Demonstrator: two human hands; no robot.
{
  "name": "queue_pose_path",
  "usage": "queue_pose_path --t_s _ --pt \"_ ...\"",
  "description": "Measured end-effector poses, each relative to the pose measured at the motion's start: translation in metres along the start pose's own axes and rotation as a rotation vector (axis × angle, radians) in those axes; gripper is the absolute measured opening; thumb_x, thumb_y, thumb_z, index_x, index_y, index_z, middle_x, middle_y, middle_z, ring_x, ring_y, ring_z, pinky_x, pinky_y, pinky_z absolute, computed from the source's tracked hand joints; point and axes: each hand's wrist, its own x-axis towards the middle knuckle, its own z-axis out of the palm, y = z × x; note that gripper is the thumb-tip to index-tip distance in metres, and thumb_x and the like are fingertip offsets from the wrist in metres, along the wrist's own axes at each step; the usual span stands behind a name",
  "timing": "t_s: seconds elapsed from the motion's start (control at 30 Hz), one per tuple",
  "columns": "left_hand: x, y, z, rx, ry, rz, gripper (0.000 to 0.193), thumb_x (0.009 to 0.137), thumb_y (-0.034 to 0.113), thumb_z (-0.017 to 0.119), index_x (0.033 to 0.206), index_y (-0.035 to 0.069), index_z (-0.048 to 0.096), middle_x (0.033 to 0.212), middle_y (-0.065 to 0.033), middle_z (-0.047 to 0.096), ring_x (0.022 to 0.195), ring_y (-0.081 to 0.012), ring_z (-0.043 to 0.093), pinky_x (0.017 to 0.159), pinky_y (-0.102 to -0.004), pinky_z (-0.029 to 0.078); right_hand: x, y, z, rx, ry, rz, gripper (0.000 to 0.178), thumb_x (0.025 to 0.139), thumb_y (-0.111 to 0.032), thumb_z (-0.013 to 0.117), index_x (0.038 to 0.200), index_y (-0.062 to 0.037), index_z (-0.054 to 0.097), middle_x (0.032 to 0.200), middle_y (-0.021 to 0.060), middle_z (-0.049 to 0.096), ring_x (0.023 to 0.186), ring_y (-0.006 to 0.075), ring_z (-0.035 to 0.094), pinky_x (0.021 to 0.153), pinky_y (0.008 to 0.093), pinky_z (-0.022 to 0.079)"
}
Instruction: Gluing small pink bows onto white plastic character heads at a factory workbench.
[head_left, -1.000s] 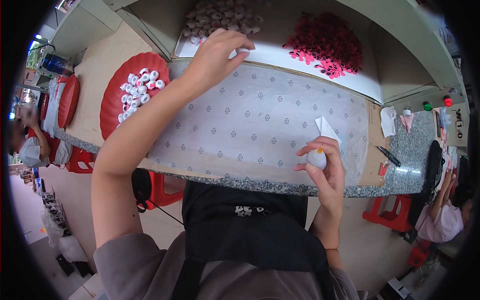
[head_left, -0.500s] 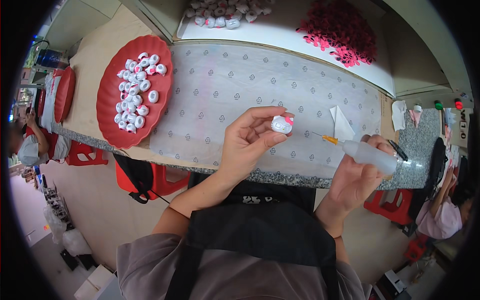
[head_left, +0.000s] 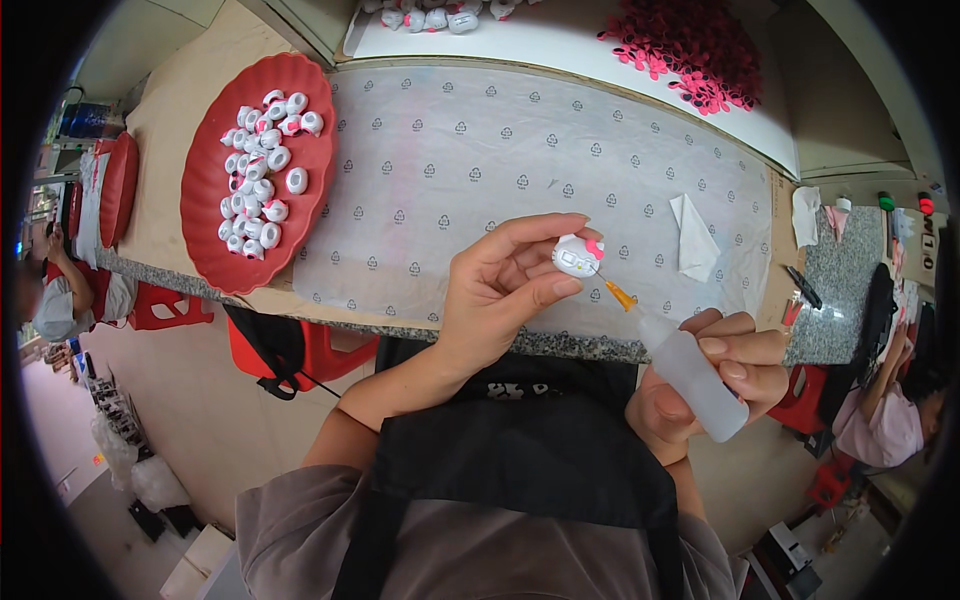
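1. Two bare hands are at work above the table's near edge. The left hand [head_left: 490, 290] has thumb and forefinger clamped on a small white head piece [head_left: 578, 256] with a pink bow, held up over the patterned sheet [head_left: 450, 190].
2. That piece looks light, stiff and smooth to me, perhaps a little slippery; I'd judge its rim the best place to grip, leaving the detailed front and bow uncovered.
3. The right hand [head_left: 740, 365] has its fingers and thumb closed around a cloudy squeeze bottle [head_left: 690, 375], tilted with its orange nozzle [head_left: 619, 295] toward the bow. Whether the fine needle touches the piece, I can't tell.
4. The bottle's wall seems soft, so a gentle hold on the body should suit; the needle looks easily bent.
5. To the left, well apart, a red scalloped tray [head_left: 200, 200] bears many white pieces [head_left: 262, 165].
6. Just right of the held piece, a folded white paper [head_left: 693, 240] lies on the sheet, and a black pen [head_left: 803, 287] lies farther right. Beyond, a heap of pink pieces [head_left: 690, 50] sits on the white shelf [head_left: 550, 45], whose raised front edge would block a low reach.
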Motion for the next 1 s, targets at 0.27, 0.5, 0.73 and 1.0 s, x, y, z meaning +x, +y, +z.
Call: queue_pose_path --t_s 0.27,0.5,0.73,1.0 --pt "0.0 -0.001 0.002 -0.012 -0.018 0.006 0.037 0.073 -0.008 0.049 0.108 -0.004 0.04 0.103 -0.0154 0.049 0.098 -0.0183 0.047 0.084 -0.0286 0.039 -0.005 -0.003 0.007 -0.01 0.109 0.032 0.044 0.06 -0.026 0.071 0.083 -0.0083 0.038 0.076 0.0045 0.039 0.055 0.0109 0.038 0.042 0.0195 0.035" --pt "0.0 -0.001 0.003 -0.002 -0.031 -0.004 0.036 0.073 -0.009 0.049 0.108 -0.004 0.04 0.103 -0.0156 0.049 0.098 -0.018 0.047 0.084 -0.0288 0.039 0.0 -0.01 -0.007 0.149 -0.055 0.134 0.048 0.045 -0.004 0.077 0.081 -0.0076 0.046 0.082 0.0063 0.047 0.062 0.0159 0.049 0.049 0.0267 0.043" --pt "0.0 -0.002 0.004 -0.009 -0.032 -0.013 0.036 0.073 -0.009 0.048 0.108 -0.004 0.041 0.104 -0.0158 0.049 0.098 -0.0179 0.047 0.084 -0.0285 0.039 0.003 -0.012 -0.009 0.143 -0.061 0.129 0.048 0.045 -0.003 0.077 0.081 -0.0071 0.046 0.082 0.0067 0.047 0.06 0.016 0.048 0.048 0.0265 0.042" --pt "0.0 0.0 0.006 -0.046 -0.037 -0.031 0.036 0.073 -0.007 0.05 0.108 -0.004 0.041 0.104 -0.0153 0.049 0.098 -0.0176 0.047 0.084 -0.0273 0.038 0.001 -0.006 -0.001 0.014 0.017 -0.057 0.035 0.063 -0.012 0.067 0.083 -0.0066 0.038 0.076 0.0068 0.038 0.054 0.0132 0.037 0.042 0.0213 0.033"
